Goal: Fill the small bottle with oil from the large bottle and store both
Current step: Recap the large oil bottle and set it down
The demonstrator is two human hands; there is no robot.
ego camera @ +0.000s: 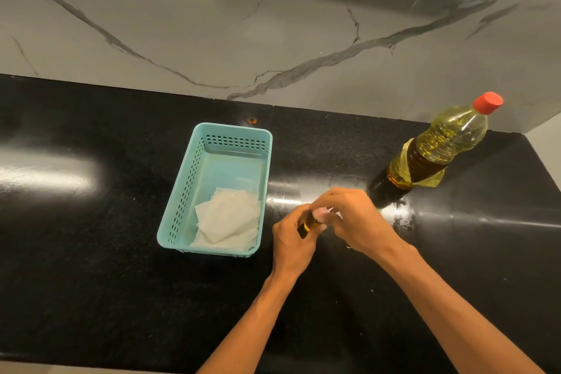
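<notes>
so, head view: the left hand (pixel 291 240) is closed around the small bottle (pixel 308 223) above the surface (pixel 91 282), right hand (pixel 353 218) fingers pinched at its cap. the large bottle (pixel 431 152) stands capped, well right of the basket (pixel 182 212). whether the filling is done i cannot tell; storing both remains.

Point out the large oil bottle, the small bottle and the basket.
large oil bottle (pixel 441 143): head view, on the clear upper body below the red cap.
small bottle (pixel 309 223): head view, on the amber part showing between the hands.
basket (pixel 239 129): head view, on the far rim.
</notes>
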